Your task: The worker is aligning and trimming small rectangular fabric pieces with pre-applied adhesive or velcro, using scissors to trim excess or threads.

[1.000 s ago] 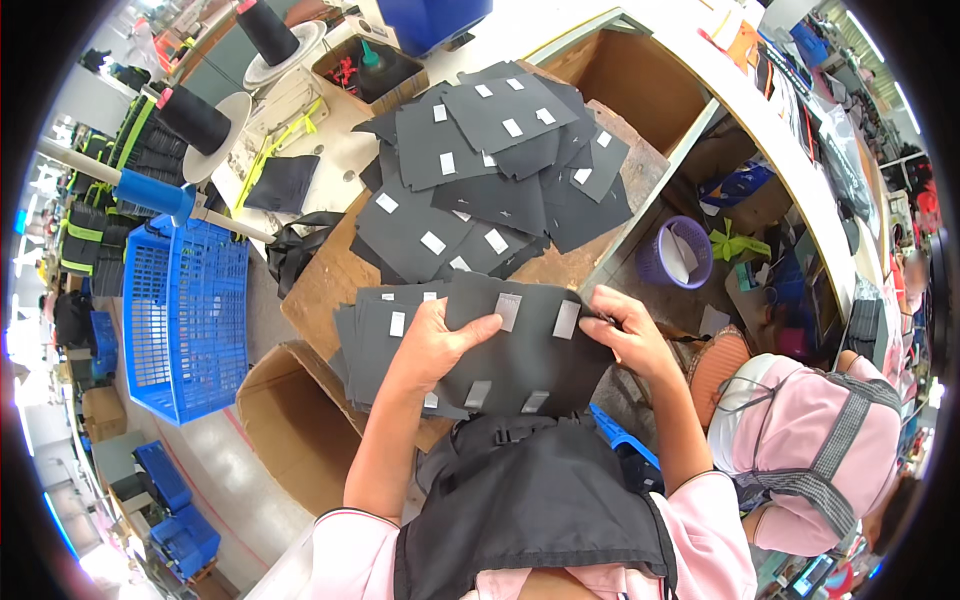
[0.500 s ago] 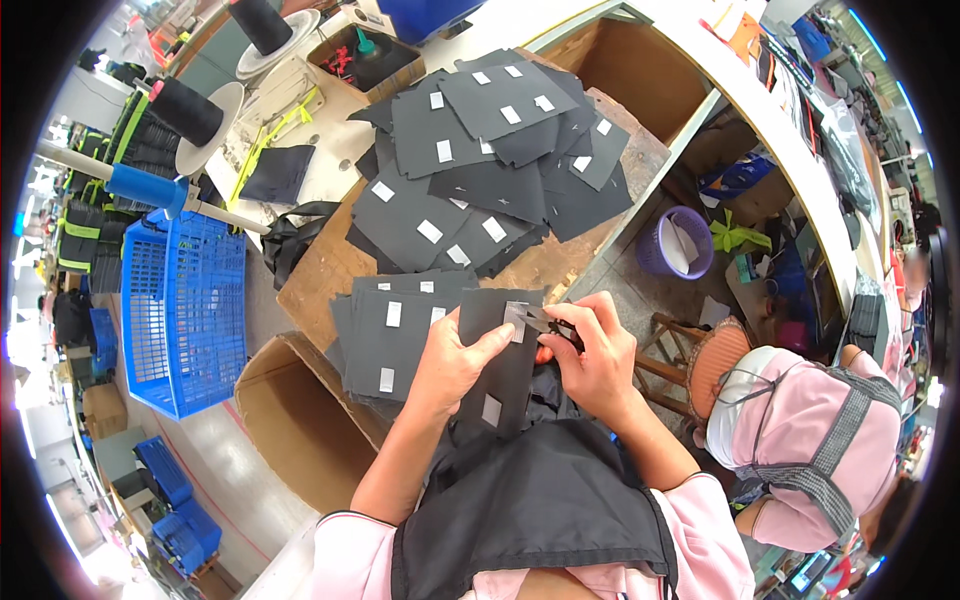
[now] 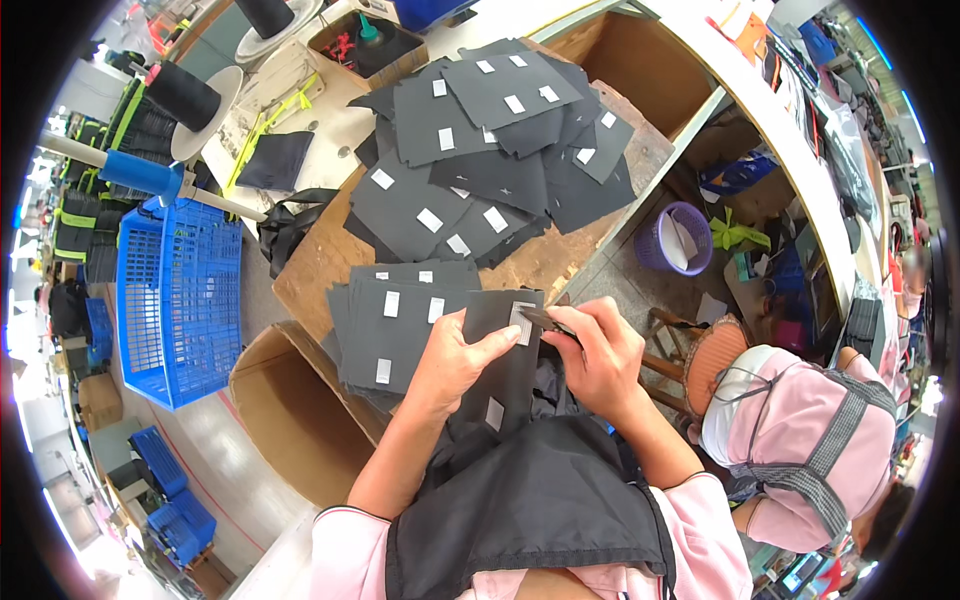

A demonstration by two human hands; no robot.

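Note:
My left hand [image 3: 452, 367] pinches a black fabric panel [image 3: 512, 380], thumb on top beside a whitish patch [image 3: 523, 325] near its upper edge. A second pale patch [image 3: 494, 413] lies lower on the same panel. In my right hand [image 3: 608, 358] is a pair of small scissors [image 3: 541, 318], their pointed blades together and resting at the upper patch. My fingers hide most of the handles. Just left of the held panel sits a stack of similar black panels [image 3: 400, 345] with white patches. Farther off, a larger loose pile of black panels [image 3: 500, 130] covers much of the wooden board.
An open cardboard box [image 3: 290, 420] stands below the board [image 3: 320, 270] at left, near a blue plastic crate [image 3: 180, 310]. Black thread cones [image 3: 183, 97] are at the far left. A purple bin [image 3: 672, 240] and a seated co-worker in pink [image 3: 800, 440] are at right.
The scissor blades were apart at the upper patch and are now together. My right hand has turned slightly, and its orange-red spot below the fingers no longer shows. My view has shifted slightly.

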